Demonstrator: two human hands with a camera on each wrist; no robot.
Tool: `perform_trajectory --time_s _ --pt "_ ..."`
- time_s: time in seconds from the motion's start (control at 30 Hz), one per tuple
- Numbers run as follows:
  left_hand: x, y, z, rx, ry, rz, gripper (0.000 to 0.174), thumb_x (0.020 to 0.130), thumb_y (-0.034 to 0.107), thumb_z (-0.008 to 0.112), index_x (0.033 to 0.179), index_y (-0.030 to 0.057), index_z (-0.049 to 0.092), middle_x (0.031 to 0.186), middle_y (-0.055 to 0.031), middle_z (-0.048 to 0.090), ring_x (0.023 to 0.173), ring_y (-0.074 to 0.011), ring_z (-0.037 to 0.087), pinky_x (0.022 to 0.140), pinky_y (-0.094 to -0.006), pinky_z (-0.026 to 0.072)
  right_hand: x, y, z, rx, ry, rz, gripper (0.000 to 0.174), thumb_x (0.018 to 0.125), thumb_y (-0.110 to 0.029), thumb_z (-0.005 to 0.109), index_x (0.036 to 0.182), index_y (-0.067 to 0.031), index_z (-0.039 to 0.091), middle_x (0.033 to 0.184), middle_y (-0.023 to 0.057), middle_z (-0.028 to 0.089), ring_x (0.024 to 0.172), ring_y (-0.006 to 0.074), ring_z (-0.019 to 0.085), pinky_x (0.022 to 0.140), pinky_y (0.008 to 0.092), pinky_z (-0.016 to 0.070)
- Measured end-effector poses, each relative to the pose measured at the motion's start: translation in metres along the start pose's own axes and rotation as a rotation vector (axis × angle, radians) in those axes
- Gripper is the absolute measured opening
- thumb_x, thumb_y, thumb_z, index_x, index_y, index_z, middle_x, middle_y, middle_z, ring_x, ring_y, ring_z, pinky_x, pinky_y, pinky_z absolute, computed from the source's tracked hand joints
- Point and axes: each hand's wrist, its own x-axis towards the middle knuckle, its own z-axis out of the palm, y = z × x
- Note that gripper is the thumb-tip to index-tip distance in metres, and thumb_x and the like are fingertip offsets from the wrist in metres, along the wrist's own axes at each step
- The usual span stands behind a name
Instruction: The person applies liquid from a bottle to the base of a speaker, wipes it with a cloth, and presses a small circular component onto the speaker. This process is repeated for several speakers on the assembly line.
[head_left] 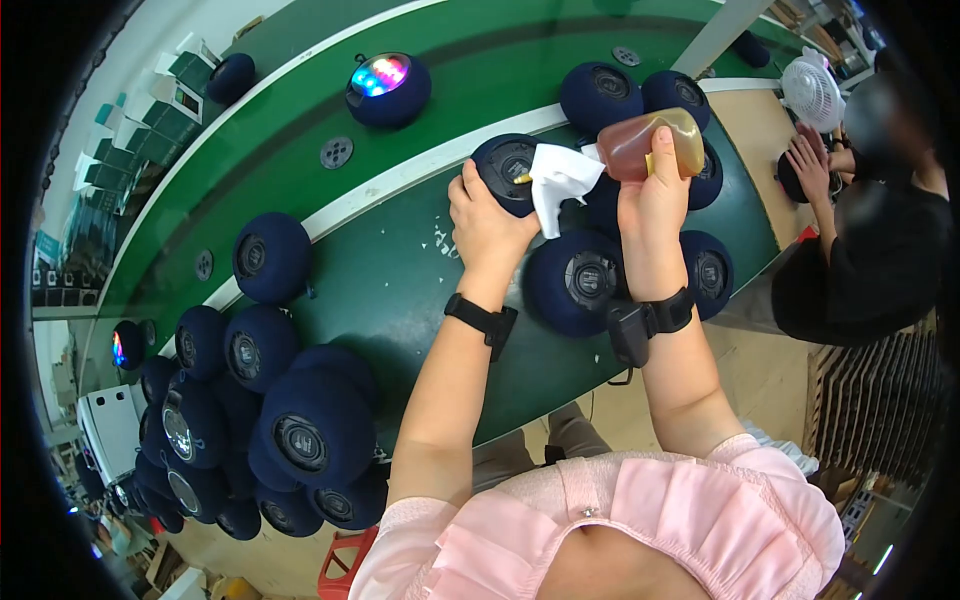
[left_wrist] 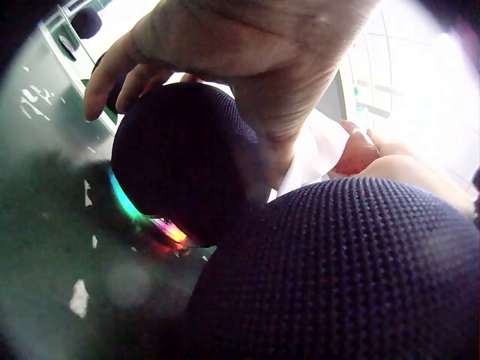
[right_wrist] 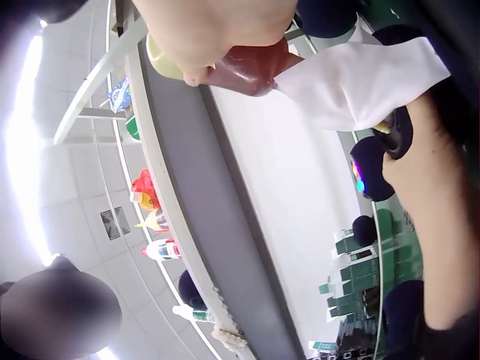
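My left hand (head_left: 485, 228) grips a round navy fabric speaker (head_left: 492, 160) over the green bench, its black end panel turned toward the bottle. In the left wrist view, coloured light glows at the underside of that speaker (left_wrist: 176, 142). My right hand (head_left: 652, 205) holds a squeeze bottle (head_left: 628, 147) of reddish-brown liquid, lying sideways with the thumb along it. A white cloth (head_left: 566, 178) hangs around the bottle's nozzle. The yellowish nozzle tip (head_left: 523, 179) pokes out past the cloth, right at the black panel. In the right wrist view the cloth (right_wrist: 352, 86) spans bottle and speaker.
Several navy speakers (head_left: 575, 280) stand close around my right hand. More are piled at the bench's left end (head_left: 305, 435). A lit speaker (head_left: 390, 92) sits on the green strip behind a pale rail (head_left: 400, 185). Another person (head_left: 870, 230) works at the right beside a white fan (head_left: 812, 90).
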Motion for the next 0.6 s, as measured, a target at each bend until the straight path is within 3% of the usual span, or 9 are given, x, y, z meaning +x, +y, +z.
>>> perform_trajectory --time_s 0.1,0.13,0.2,0.3,0.47,0.53,0.6 --pt "0.002 -0.014 -0.003 -0.116 -0.051 0.053 0.104 0.05 0.03 0.083 0.132 0.0012 0.027 0.126 -0.0218 0.035 0.115 -0.0373 0.041 0.093 -0.0426 0.0405 0.008 -0.011 0.0 0.213 0.275 0.449 0.038 0.088 -0.032 0.055 0.114 -0.0057 0.046 0.107 0.0101 0.054 0.099 0.0273 0.054 0.086 0.0454 0.0445" --pt "0.004 -0.017 -0.008 -0.209 -0.092 0.085 0.106 0.049 0.029 0.084 0.133 0.0009 0.026 0.128 -0.0224 0.034 0.116 -0.0373 0.04 0.094 -0.0412 0.0398 0.011 -0.014 -0.003 0.222 0.272 0.441 0.038 0.088 -0.032 0.055 0.114 -0.0057 0.046 0.107 0.0101 0.054 0.099 0.0273 0.054 0.086 0.0454 0.0445" --pt "0.005 -0.018 -0.019 -0.233 -0.124 0.09 0.104 0.05 0.024 0.084 0.134 0.0011 0.026 0.128 -0.0219 0.035 0.116 -0.0358 0.041 0.096 -0.0384 0.0395 0.018 -0.02 -0.01 0.487 0.376 0.771 0.04 0.088 -0.034 0.053 0.115 -0.0059 0.045 0.111 0.0109 0.052 0.105 0.0292 0.05 0.09 0.0474 0.0411" --pt "0.004 -0.017 -0.025 -0.149 -0.196 0.013 0.099 0.053 0.018 0.083 0.133 0.0032 0.028 0.127 -0.0198 0.039 0.113 -0.0333 0.046 0.094 -0.0379 0.0409 0.012 -0.045 -0.005 0.539 0.355 0.758 0.04 0.089 -0.036 0.049 0.115 -0.006 0.048 0.113 0.0108 0.053 0.108 0.0296 0.05 0.094 0.0473 0.0383" --pt "-0.002 -0.006 -0.019 -0.104 -0.157 -0.018 0.099 0.053 0.025 0.085 0.131 0.0037 0.029 0.125 -0.0215 0.039 0.112 -0.0353 0.047 0.092 -0.0389 0.0422 0.008 -0.105 -0.019 0.752 0.27 0.718 0.039 0.088 -0.026 0.044 0.118 -0.002 0.047 0.121 0.0137 0.05 0.115 0.0302 0.045 0.101 0.0464 0.0325" --pt "0.0 0.003 -0.011 -0.096 -0.137 -0.035 0.098 0.053 0.027 0.085 0.131 0.0037 0.029 0.123 -0.0224 0.04 0.11 -0.0363 0.047 0.091 -0.0393 0.0425 0.004 -0.13 -0.021 0.638 0.301 0.653 0.039 0.088 -0.024 0.043 0.121 -0.0025 0.045 0.124 0.0145 0.048 0.118 0.0302 0.043 0.103 0.0481 0.0301" --pt "0.003 0.009 -0.003 -0.043 -0.135 -0.066 0.099 0.053 0.032 0.084 0.129 0.0009 0.03 0.121 -0.024 0.042 0.109 -0.0369 0.049 0.093 -0.0388 0.0415 0.011 -0.129 -0.069 0.631 0.036 0.64 0.048 0.089 -0.027 0.043 0.129 -0.0015 0.037 0.132 0.0229 0.038 0.12 0.037 0.039 0.101 0.0493 0.0317"
